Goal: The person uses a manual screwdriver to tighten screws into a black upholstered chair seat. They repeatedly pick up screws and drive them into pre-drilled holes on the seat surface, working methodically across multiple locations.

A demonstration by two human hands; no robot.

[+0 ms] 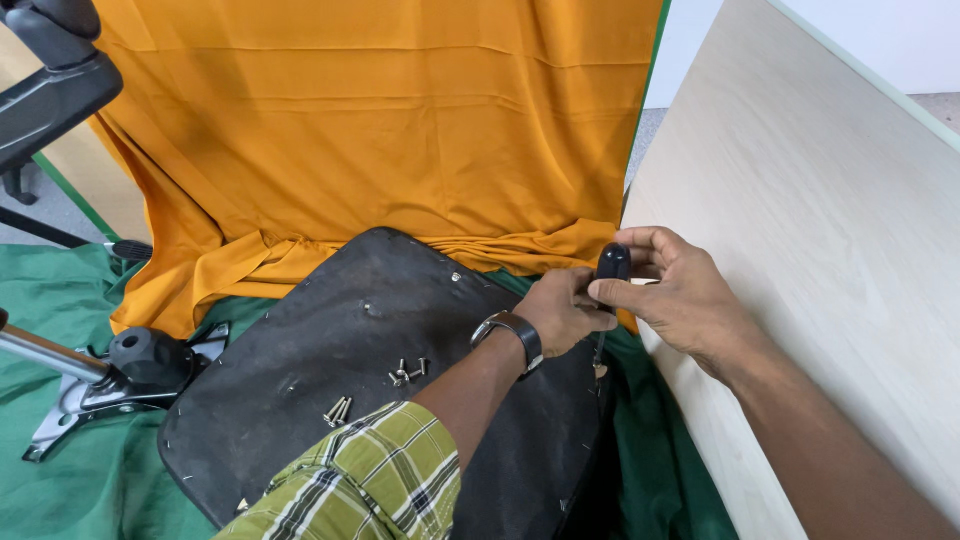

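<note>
Black rounded screwdriver handle (613,262) gripped by right hand (680,300); left hand (565,310) steadies its thin shaft over the rough seat underside (330,380).

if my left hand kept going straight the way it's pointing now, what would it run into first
Most likely the right hand. The left hand points up and to the right, and its fingers already reach the black screwdriver handle that the right hand grips. Beyond them stands the pale wooden board, though depth is hard to judge.
</note>
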